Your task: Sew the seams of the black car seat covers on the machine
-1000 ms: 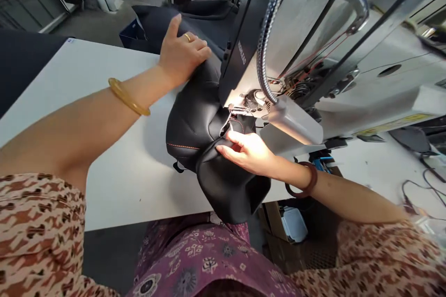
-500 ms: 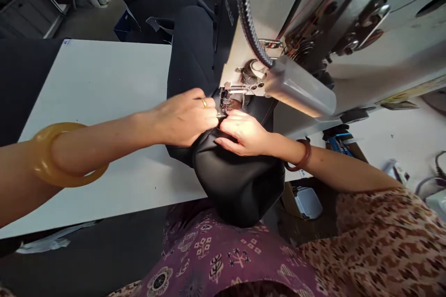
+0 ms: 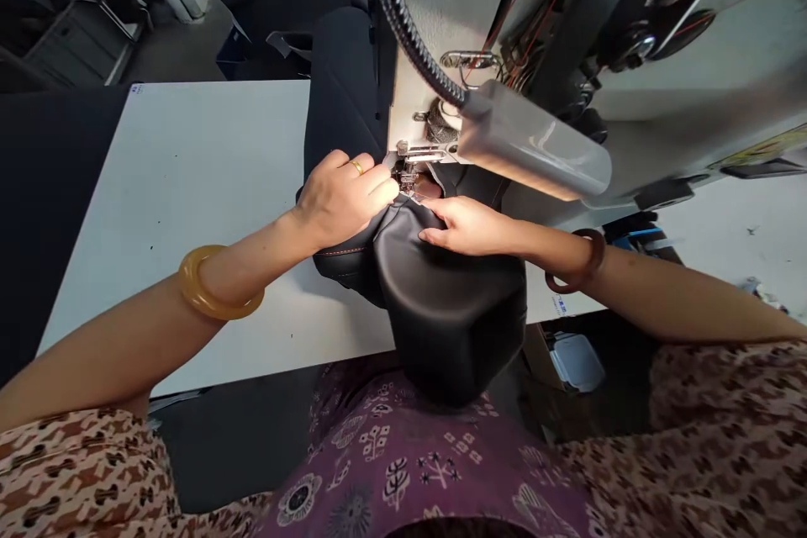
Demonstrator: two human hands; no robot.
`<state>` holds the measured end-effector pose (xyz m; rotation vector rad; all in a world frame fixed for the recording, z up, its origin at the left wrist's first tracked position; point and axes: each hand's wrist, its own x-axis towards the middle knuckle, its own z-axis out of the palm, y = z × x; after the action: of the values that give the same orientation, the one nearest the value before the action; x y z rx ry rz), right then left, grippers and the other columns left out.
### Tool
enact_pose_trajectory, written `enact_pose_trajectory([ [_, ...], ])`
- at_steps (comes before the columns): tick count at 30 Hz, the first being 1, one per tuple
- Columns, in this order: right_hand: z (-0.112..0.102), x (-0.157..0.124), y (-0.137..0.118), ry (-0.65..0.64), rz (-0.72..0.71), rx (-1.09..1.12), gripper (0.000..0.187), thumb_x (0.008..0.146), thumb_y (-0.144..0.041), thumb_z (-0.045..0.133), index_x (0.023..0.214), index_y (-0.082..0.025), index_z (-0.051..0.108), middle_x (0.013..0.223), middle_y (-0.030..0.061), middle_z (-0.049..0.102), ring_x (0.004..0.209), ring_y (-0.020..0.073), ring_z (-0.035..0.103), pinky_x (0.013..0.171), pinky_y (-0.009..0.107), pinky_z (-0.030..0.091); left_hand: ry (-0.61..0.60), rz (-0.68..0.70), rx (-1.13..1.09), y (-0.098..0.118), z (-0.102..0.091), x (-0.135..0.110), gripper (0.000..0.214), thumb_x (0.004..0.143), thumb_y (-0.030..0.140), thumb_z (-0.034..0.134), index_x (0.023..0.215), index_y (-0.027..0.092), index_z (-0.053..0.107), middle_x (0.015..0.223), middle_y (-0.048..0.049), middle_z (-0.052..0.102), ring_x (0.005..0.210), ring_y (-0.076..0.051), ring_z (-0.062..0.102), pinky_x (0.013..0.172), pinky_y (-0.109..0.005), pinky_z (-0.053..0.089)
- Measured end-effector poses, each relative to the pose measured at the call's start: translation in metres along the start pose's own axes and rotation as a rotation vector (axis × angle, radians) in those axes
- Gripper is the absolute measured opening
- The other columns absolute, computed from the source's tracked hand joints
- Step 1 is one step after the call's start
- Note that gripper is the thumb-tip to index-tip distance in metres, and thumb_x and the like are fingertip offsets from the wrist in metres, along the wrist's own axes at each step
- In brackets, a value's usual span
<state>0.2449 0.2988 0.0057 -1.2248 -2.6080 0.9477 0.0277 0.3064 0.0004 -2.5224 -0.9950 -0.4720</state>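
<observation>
I am looking at a black padded cover (image 3: 449,311). It is soft and smooth with a dull shine, and it is puffing up in a big round shape. It is sitting on a white table (image 3: 189,185), right under the fingers of both hands, with one edge tucked under the presser foot (image 3: 408,174) of a sewing machine (image 3: 498,8). A thin line of orange stitches (image 3: 340,252) is already running along the cover, just below the left hand (image 3: 337,202). Behind the machine, more black material (image 3: 344,76) is lying in a long fold, and I cannot see any stitches on it from here.

The left fingertips (image 3: 378,181) are bunching close together beside the foot, but I cannot tell if they are pinching the cover. The right hand (image 3: 470,227) is lying open and flat on top of the cover, with its fingers pointing toward the left hand.

A yellow bangle (image 3: 218,284) is sitting on the left wrist, and a dark wooden bangle (image 3: 577,262) is sitting on the right. A shiny gray bar (image 3: 533,143) is sticking out of the machine above the right hand. Down past the table, a cardboard box (image 3: 542,357) is sitting on the floor.
</observation>
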Motion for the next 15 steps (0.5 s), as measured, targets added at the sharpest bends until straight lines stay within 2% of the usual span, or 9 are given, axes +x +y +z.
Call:
enact_pose_trajectory([
  [3, -0.001, 0.005, -0.004, -0.062, 0.112, 0.398, 0.019, 0.068, -0.013, 0.05, 0.084, -0.017, 0.059, 0.073, -0.0024, 0.058, 0.063, 0.0112, 0.05, 0.062, 0.024, 0.038, 0.032, -0.026, 0.05, 0.011, -0.002, -0.018, 0.027, 0.091, 0.023, 0.042, 0.08, 0.019, 0.066, 0.08, -0.0051, 0.068, 0.072, -0.019, 0.06, 0.057, -0.03, 0.042],
  [5, -0.004, 0.008, -0.006, -0.095, 0.183, 0.626, 0.012, 0.068, -0.019, 0.053, 0.079, -0.017, 0.06, 0.07, -0.003, 0.057, 0.062, 0.0106, 0.05, 0.061, 0.024, 0.039, 0.05, -0.061, 0.018, 0.027, -0.004, -0.03, 0.023, 0.088, 0.022, 0.046, 0.098, 0.018, 0.066, 0.103, -0.0074, 0.07, 0.084, -0.021, 0.061, 0.065, -0.032, 0.047],
  [7, -0.008, 0.009, -0.007, -0.138, 0.245, 0.785, 0.011, 0.068, -0.027, 0.062, 0.074, -0.017, 0.062, 0.069, -0.002, 0.059, 0.064, 0.011, 0.052, 0.062, 0.024, 0.041, 0.055, -0.109, -0.04, 0.045, -0.005, -0.041, 0.035, 0.082, 0.026, 0.053, 0.114, 0.014, 0.062, 0.123, -0.0126, 0.063, 0.1, -0.026, 0.059, 0.078, -0.037, 0.05],
  [9, -0.011, 0.011, -0.009, -0.176, 0.316, 0.863, 0.013, 0.064, -0.028, 0.069, 0.069, -0.018, 0.063, 0.068, -0.0014, 0.061, 0.063, 0.0112, 0.053, 0.062, 0.024, 0.044, 0.074, -0.155, -0.054, 0.06, -0.002, -0.049, 0.046, 0.077, 0.034, 0.057, 0.118, 0.012, 0.059, 0.132, -0.017, 0.057, 0.11, -0.032, 0.055, 0.087, -0.045, 0.049],
  [11, -0.012, 0.012, -0.011, -0.174, 0.353, 0.882, 0.01, 0.062, -0.024, 0.071, 0.065, -0.019, 0.062, 0.066, -0.0011, 0.062, 0.06, 0.0112, 0.053, 0.06, 0.024, 0.045, 0.109, -0.166, -0.002, 0.064, 0.003, -0.053, 0.046, 0.078, 0.035, 0.058, 0.119, 0.013, 0.058, 0.132, -0.0174, 0.057, 0.111, -0.033, 0.054, 0.089, -0.047, 0.048],
  [13, -0.011, 0.013, -0.01, -0.126, 0.322, 0.904, 0.009, 0.063, -0.022, 0.07, 0.063, -0.02, 0.062, 0.066, -0.0006, 0.064, 0.06, 0.0117, 0.054, 0.06, 0.025, 0.047, 0.119, -0.129, 0.065, 0.059, 0.006, -0.053, 0.04, 0.082, 0.027, 0.055, 0.12, 0.018, 0.058, 0.13, -0.0149, 0.06, 0.108, -0.029, 0.058, 0.083, -0.042, 0.049],
  [15, -0.008, 0.016, -0.008, -0.069, 0.263, 0.901, 0.008, 0.065, -0.02, 0.068, 0.065, -0.02, 0.061, 0.067, -0.0001, 0.065, 0.06, 0.0125, 0.055, 0.059, 0.025, 0.048, 0.064, -0.095, 0.062, 0.049, 0.007, -0.05, 0.037, 0.086, 0.021, 0.051, 0.122, 0.024, 0.059, 0.129, -0.0124, 0.062, 0.1, -0.025, 0.062, 0.074, -0.037, 0.049],
])
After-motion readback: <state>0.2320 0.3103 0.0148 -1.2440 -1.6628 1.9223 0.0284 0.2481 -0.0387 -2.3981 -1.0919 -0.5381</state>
